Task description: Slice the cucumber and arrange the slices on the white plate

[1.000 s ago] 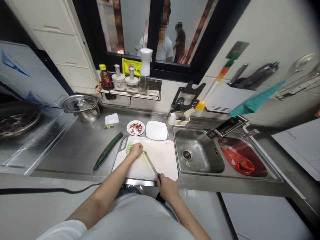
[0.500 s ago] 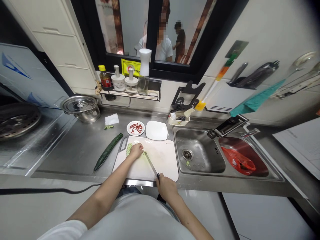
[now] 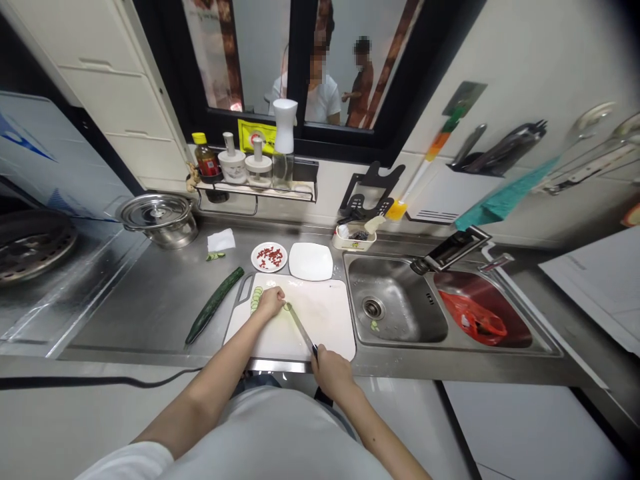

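Observation:
My right hand is wrapped round the black handle of a knife, whose blade slants up and left over the white cutting board. A thin pale green slice is at the blade's tip. My left hand rests on the board beside that tip, its fingers pressed together; what they hold, if anything, is too small to name. Cucumber slices lie in a row left of this hand. A whole cucumber lies on the steel counter, left of the board.
Behind the board are a plate of chopped red pieces and a white plate. A double sink with a faucet is at right. A lidded pot stands back left. People show in the window glass.
The whole view has shifted slightly. Both hands and the knife keep nearly the same places over the board.

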`<state>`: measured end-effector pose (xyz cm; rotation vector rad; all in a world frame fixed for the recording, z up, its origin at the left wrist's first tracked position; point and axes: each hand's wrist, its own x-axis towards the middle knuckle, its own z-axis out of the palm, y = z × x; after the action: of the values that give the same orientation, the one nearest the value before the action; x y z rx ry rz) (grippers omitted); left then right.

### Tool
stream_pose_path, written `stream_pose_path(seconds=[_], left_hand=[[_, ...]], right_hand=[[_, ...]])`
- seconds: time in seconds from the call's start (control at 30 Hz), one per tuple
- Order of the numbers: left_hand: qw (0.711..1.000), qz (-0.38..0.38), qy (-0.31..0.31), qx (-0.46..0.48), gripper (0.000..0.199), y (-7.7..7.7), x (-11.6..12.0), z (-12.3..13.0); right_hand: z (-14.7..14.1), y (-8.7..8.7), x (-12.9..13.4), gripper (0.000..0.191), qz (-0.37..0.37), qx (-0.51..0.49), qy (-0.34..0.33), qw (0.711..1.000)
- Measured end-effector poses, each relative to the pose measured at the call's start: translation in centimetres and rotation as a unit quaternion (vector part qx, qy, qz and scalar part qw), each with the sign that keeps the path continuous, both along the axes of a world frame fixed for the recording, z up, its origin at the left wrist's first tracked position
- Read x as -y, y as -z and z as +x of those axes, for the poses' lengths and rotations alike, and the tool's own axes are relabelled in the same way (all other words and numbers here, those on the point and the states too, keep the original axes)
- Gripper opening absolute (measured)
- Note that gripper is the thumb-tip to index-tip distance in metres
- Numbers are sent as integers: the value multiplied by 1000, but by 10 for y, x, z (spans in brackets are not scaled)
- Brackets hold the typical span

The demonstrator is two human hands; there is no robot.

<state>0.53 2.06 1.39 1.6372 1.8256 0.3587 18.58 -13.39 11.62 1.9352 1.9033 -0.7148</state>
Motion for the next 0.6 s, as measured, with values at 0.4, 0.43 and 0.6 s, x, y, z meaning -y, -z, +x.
stream_pose_path(seconds=[0.4,0.43,0.6], left_hand=[[1000,4,2,-3,14,2,-1,0],[1000,5,2,-3,14,2,-1,0],[1000,6,2,-1,14,3,-1,-1]], right_hand=[[10,-6,-10,31,13,23,-52,998],[12,-8,-11,31,16,28,-61,998],[14,-15,-17,31,6,51,-81,995]])
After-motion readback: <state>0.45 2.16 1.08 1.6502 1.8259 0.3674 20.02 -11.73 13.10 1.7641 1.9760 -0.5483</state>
